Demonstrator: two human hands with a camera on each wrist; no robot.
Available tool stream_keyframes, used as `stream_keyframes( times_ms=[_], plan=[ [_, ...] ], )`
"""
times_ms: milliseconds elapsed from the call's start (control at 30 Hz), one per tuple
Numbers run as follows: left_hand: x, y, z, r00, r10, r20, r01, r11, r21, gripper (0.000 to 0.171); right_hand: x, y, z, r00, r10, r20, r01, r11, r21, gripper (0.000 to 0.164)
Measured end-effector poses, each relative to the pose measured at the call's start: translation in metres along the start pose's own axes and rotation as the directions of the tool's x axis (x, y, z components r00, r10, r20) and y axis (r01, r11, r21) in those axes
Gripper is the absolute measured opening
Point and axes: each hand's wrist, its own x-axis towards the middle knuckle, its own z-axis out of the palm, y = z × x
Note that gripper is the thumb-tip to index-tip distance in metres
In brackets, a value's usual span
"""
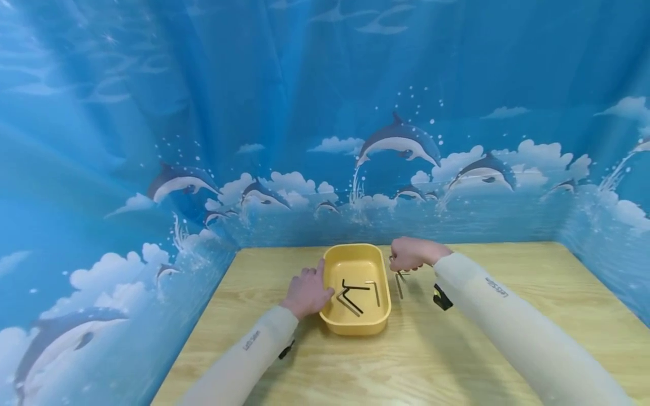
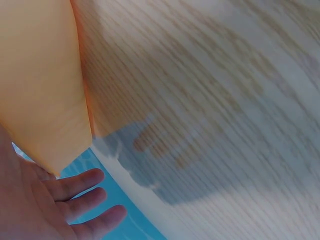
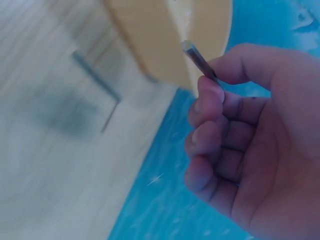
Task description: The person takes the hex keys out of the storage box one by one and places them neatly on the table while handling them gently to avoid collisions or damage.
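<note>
My left hand (image 1: pixel 306 290) holds the left rim of a yellow plastic tray (image 1: pixel 358 329), thumb over the edge. In the left wrist view, three fingers (image 2: pixel 82 182) extend loosely beside the tray's outer wall (image 2: pixel 42 75). Inside the tray lie several L-shaped hex keys, among them a black hex key (image 1: pixel 358 288) and a silver hex key (image 1: pixel 376 293). Just right of the tray, my right hand (image 1: pixel 410 254) pinches a metal hex key (image 3: pixel 199 61) between thumb and index finger, its end sticking out. Below that hand, another hex key (image 1: pixel 399 286) lies on the table.
The light wood-grain table (image 1: pixel 533 304) extends on both sides of the tray. A blue curtain (image 1: pixel 304 101) printed with dolphins and clouds hangs behind it and along its sides. Dark wrist-worn devices show under both sleeves, one at the right wrist (image 1: pixel 443 298).
</note>
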Motion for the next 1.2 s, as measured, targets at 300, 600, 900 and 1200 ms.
stream_keyframes(
  times_ms=[300,600,900,1200],
  plan=[
    [0.001,-0.002,0.002,1.0,-0.012,0.021,0.013,0.999,-0.032,0.083,0.004,0.036,0.025,0.998,0.057,-0.003,-0.057,0.997,0.053,0.035],
    [0.004,-0.003,0.004,1.0,-0.02,0.008,0.02,0.999,-0.05,0.082,0.009,0.059,0.046,0.991,0.126,-0.04,-0.121,0.987,0.104,0.037],
    [0.003,-0.006,0.006,0.999,-0.02,0.027,0.021,0.998,-0.061,0.083,0.011,0.068,0.064,0.981,0.176,-0.081,-0.164,0.976,0.14,0.035],
    [0.004,-0.005,0.004,0.999,-0.025,0.024,0.027,0.997,-0.07,0.083,0.013,0.075,0.069,0.974,0.195,-0.119,-0.175,0.971,0.161,0.035]
  ],
)
